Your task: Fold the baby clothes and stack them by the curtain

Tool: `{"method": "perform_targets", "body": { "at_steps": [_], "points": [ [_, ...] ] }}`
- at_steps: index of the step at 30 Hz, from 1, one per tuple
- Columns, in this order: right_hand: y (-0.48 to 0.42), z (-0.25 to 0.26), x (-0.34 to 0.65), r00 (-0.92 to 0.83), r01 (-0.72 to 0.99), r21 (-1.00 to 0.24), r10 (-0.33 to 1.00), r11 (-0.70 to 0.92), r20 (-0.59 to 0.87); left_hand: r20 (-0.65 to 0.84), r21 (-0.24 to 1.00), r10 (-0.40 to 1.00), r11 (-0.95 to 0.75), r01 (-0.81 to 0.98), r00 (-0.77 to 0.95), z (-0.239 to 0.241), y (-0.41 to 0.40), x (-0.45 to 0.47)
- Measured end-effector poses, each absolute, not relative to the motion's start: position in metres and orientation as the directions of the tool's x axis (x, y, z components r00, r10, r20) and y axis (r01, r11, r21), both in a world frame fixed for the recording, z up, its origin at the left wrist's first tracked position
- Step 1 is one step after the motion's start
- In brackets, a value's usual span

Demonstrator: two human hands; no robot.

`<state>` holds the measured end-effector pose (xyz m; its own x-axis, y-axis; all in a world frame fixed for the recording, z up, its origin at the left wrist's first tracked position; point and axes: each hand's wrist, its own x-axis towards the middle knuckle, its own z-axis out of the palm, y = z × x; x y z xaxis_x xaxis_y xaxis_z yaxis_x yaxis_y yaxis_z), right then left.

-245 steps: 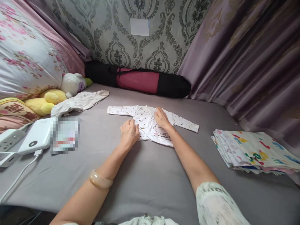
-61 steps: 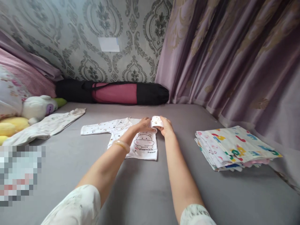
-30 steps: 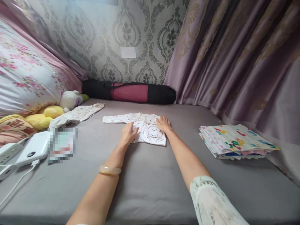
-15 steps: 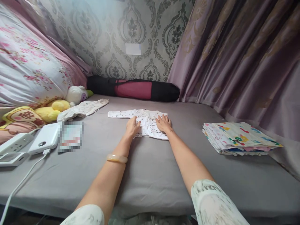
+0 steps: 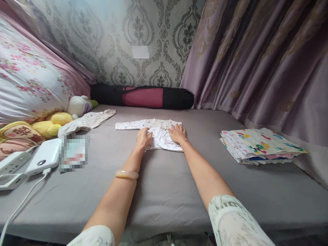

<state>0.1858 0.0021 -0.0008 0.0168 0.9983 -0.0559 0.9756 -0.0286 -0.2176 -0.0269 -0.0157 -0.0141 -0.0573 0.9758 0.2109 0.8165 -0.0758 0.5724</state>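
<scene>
A small white baby shirt (image 5: pixel 161 134) with a cartoon print lies flat on the grey bed sheet (image 5: pixel 164 191). Its left sleeve stretches out to the left; the right sleeve is folded in. My left hand (image 5: pixel 143 137) rests on the shirt's left edge with fingers spread, open. My right hand (image 5: pixel 177 133) lies flat on the shirt's right side, fingers spread, open. A pale bangle sits on my left wrist.
A folded stack of colourful printed cloths (image 5: pixel 261 146) lies to the right. Another small garment (image 5: pixel 85 121) and plush toys (image 5: pixel 64 116) lie at the left, beside a power bank (image 5: pixel 42 157) with cable. A black and red roll bag (image 5: pixel 142 96) lies against the wall. Curtains hang on the right.
The right sleeve was folded in over the shirt's body two seconds ago. Since then both hands have lain flat on the shirt, shifting only slightly; the camera view moved a little.
</scene>
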Motion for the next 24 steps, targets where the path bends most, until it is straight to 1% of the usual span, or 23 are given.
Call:
{"method": "perform_targets", "body": {
  "at_steps": [5,11,18,24],
  "points": [
    [0.0024,-0.0013,0.1863,0.014,0.975,-0.219,0.998,-0.028,-0.064,0.195,0.582,0.978,-0.057,0.811,-0.071,-0.0119,-0.0160,-0.0258],
    [0.0029,-0.0025,0.1864,0.015,0.978,-0.208,0.998,-0.027,-0.058,0.234,0.589,0.966,-0.050,0.806,-0.112,-0.0124,-0.0157,-0.0297],
    [0.0022,-0.0019,0.1866,0.007,0.978,-0.209,0.999,-0.017,-0.045,0.242,0.560,0.964,-0.046,0.827,-0.111,-0.0136,-0.0149,-0.0310],
    [0.0009,0.0003,0.1853,0.009,0.976,-0.215,0.997,-0.026,-0.080,0.237,0.534,0.966,-0.043,0.844,-0.100,-0.0153,-0.0138,-0.0297]
  ]
}}
